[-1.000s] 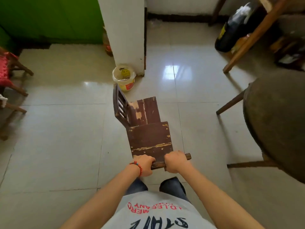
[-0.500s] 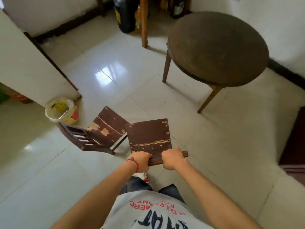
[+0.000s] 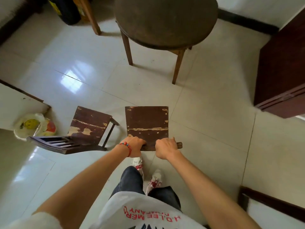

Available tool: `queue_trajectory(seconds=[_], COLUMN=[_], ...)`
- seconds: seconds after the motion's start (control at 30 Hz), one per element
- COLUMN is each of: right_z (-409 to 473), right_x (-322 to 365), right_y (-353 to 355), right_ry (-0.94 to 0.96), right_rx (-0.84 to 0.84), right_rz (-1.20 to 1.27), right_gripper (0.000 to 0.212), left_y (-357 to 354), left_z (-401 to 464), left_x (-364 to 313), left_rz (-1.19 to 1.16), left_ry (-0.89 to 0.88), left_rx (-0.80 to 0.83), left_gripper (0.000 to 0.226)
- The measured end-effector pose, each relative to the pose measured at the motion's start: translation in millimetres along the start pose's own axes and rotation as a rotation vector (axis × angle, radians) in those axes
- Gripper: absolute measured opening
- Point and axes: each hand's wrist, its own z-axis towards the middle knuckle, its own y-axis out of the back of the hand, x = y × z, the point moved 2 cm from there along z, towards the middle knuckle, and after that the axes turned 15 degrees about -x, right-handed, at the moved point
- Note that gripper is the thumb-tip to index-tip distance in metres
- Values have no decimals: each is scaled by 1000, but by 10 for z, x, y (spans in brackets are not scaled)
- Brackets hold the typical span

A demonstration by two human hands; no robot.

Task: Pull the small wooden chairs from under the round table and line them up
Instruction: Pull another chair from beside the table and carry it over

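Note:
Two small dark-brown wooden chairs with chipped paint stand on the pale tiled floor. The chair in front of me (image 3: 146, 121) shows its square seat, and both hands grip its top back rail: my left hand (image 3: 134, 145), with a red bead bracelet, on the left part, my right hand (image 3: 165, 147) on the right part. The second chair (image 3: 90, 125) stands just to its left, its slatted back pointing toward the lower left, a narrow gap between the two. The round dark table (image 3: 166, 20) on wooden legs is further ahead.
A white plastic bucket (image 3: 33, 125) sits beside a white wall corner (image 3: 18, 103) at the left. A dark wooden cabinet (image 3: 280, 68) stands at the right. Black and yellow containers (image 3: 66, 9) and a wooden leg (image 3: 92, 19) are at the back. My feet are just behind the held chair.
The view has swung right, from the green wall toward the round table. The held chair now sits beside the other chair instead of behind it; both hands kept their grip on the rail.

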Motion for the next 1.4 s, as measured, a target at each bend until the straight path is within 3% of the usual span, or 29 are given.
queue_trajectory(seconds=[0.4,0.77,1.4], right_z=[93,306,360], right_x=[539,1381,1860], right_y=[-214,-831,-1651], right_ry=[-119,-314,-342], right_rx=[25,56,130], right_rz=[118,163,208], right_gripper=[20,17,21], left_y=[-90,-409,-1243], left_z=[-158,-336,-493], left_x=[539,1352,1861], left_rz=[1,76,76], left_ry=[-47,-246,-280], left_rx=[134,225,336], left_gripper=[24,36,36])
